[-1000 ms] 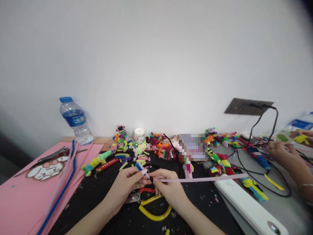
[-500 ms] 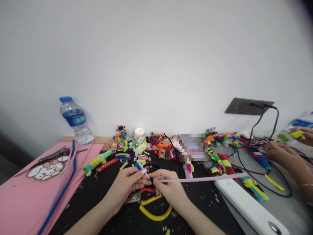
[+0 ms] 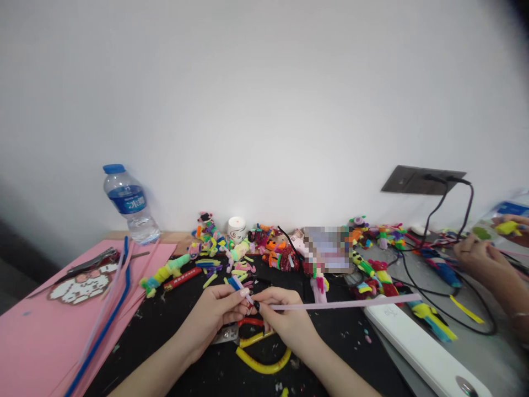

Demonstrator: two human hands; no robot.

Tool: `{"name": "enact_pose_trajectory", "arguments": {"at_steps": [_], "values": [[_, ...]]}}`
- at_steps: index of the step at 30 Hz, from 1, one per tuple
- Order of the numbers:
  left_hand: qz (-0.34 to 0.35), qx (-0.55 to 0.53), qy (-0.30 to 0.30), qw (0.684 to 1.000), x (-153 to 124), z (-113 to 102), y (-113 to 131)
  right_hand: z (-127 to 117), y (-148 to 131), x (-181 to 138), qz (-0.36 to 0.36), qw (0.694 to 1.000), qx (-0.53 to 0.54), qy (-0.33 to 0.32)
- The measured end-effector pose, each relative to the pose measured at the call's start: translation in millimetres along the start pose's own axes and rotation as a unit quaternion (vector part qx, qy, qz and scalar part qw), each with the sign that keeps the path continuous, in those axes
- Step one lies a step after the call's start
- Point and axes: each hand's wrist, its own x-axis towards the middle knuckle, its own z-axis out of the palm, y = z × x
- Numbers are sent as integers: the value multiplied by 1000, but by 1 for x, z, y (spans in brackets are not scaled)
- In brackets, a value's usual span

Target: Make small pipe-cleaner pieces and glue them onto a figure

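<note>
Both hands (image 3: 252, 314) | pink pipe cleaner (image 3: 347, 302) pinched between fingers (image 3: 243, 293)

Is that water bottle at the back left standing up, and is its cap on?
Upright and capped. The water bottle stands at the wall beside the pink sheets, its blue cap on top.

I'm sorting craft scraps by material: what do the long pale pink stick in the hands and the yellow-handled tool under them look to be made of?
Pink stick: likely a pipe cleaner, soft matte fuzz over wire; it runs thin and straight from the right hand. Yellow-handled tool: glossy handles, probably plastic or rubber sleeves; grey, metal-looking head below the left hand.
</note>
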Motion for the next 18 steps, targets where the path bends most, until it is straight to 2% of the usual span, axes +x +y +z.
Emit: {"name": "enact_pose_trajectory", "arguments": {"at_steps": [5, 11, 15, 18], "values": [[-5, 17, 25, 1000, 1, 0, 0, 0, 3, 1, 1, 1000, -4, -1], [44, 35, 23, 998, 2, -2, -2, 3, 0, 1, 12, 1000, 20, -13], [58, 56, 8, 997, 0, 0, 0, 4, -2, -2, 8, 999, -21, -43], [58, 83, 12, 995, -2, 1, 2, 2, -4, -3, 1, 998, -48, -38]]}}
